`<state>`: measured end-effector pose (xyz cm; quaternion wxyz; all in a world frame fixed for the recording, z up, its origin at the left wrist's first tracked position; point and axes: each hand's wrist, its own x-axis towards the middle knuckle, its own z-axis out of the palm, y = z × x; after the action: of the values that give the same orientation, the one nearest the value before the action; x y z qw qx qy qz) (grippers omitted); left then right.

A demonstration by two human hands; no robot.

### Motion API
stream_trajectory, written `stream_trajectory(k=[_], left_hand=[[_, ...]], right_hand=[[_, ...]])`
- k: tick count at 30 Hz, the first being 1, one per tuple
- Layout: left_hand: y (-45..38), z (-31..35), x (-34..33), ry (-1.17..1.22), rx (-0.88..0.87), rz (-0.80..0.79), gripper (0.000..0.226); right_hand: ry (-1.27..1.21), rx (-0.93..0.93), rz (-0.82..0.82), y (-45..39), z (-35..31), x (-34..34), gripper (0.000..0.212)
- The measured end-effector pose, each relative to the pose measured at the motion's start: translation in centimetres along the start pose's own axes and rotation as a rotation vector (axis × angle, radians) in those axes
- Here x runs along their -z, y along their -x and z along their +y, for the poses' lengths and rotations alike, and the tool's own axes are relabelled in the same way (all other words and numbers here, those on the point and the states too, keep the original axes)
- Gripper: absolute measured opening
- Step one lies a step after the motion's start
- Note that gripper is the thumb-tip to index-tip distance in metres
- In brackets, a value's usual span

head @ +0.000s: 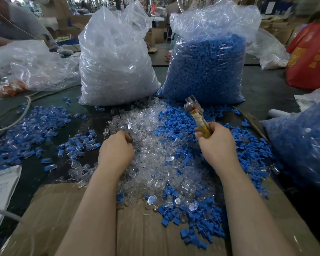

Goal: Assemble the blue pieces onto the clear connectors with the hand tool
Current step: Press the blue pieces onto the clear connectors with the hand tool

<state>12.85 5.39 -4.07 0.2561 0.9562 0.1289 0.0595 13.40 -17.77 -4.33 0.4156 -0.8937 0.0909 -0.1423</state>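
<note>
A heap of clear connectors (pixel 155 163) lies in the middle of the table, with loose blue pieces (pixel 181 124) spread to its right and front. My left hand (pixel 116 150) rests knuckles-up on the clear heap, fingers curled into it; what they hold is hidden. My right hand (pixel 215 143) is closed around the taped handle of the hand tool (pixel 197 112), whose metal head points up and away, above the blue pieces. Assembled blue-and-clear parts (pixel 31 122) lie scattered at the left.
Two tall plastic bags stand behind the heaps: one of clear connectors (pixel 115 58), one of blue pieces (pixel 207 67). Another blue-filled bag (pixel 303 145) sits at the right. Flattened cardboard (pixel 63 218) covers the near table. A white cable (pixel 17 119) runs at the left. People work at both far sides.
</note>
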Motion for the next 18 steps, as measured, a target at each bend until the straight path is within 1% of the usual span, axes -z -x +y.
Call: stream_trajectory(k=[2,5,8,10,12,14,16,18], left_hand=[[0.1,0.1,0.0,0.034,-0.012,0.015,0.023],[0.1,0.5,0.1,0.129,-0.027,0.047,0.020],[0.5,1.4,0.3,0.339,-0.051,0.081,0.017],[0.8,2.3,0.5,0.532,-0.042,0.093,0.016],[1.1,3.2,0.7,0.727,-0.018,0.062,0.014],[1.2,3.7,0.8,0.843,-0.016,-0.011,0.009],[1.3,3.9,0.6,0.888,-0.036,-0.080,0.006],[1.5,4.1,0.3,0.890,-0.051,-0.109,0.011]], right_hand=[[-0.056,0.020,0.000,0.1,-0.1,0.0,0.003],[-0.145,0.045,0.012,0.3,-0.5,-0.1,0.006],[-0.279,0.048,0.010,0.5,-0.8,-0.3,0.008],[-0.341,0.052,0.005,0.6,-1.0,-0.3,0.009],[-0.391,0.062,-0.003,0.7,-1.2,-0.2,0.011],[-0.410,0.066,-0.013,0.8,-1.3,-0.1,0.011],[-0.400,0.069,-0.027,0.9,-1.5,-0.2,0.012],[-0.413,0.084,-0.031,1.0,-1.7,-0.2,0.014]])
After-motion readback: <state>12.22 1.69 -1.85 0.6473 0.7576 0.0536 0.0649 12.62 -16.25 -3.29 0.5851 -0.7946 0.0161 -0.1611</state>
